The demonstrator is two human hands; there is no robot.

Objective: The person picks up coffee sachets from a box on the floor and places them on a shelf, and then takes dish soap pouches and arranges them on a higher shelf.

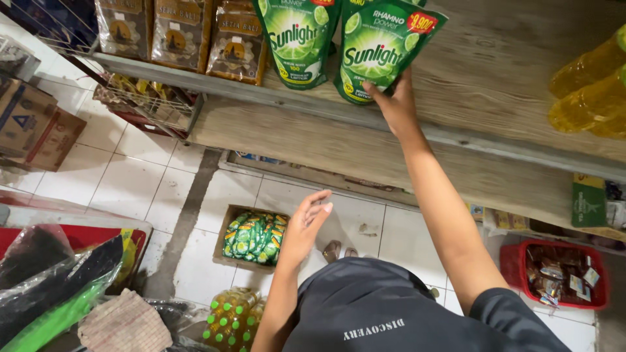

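Up under right hand (pixel 396 104): green pouch (pixel 381 45).

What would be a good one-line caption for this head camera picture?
Right hand holds a green pouch upright on a wooden shelf; left hand hangs open above a box of pouches.

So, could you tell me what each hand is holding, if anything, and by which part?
The right hand grips the green pouch on the shelf by its bottom edge; the left hand is open and holds nothing.

Head camera, steeply downward, close over shelf (pixel 339 140)
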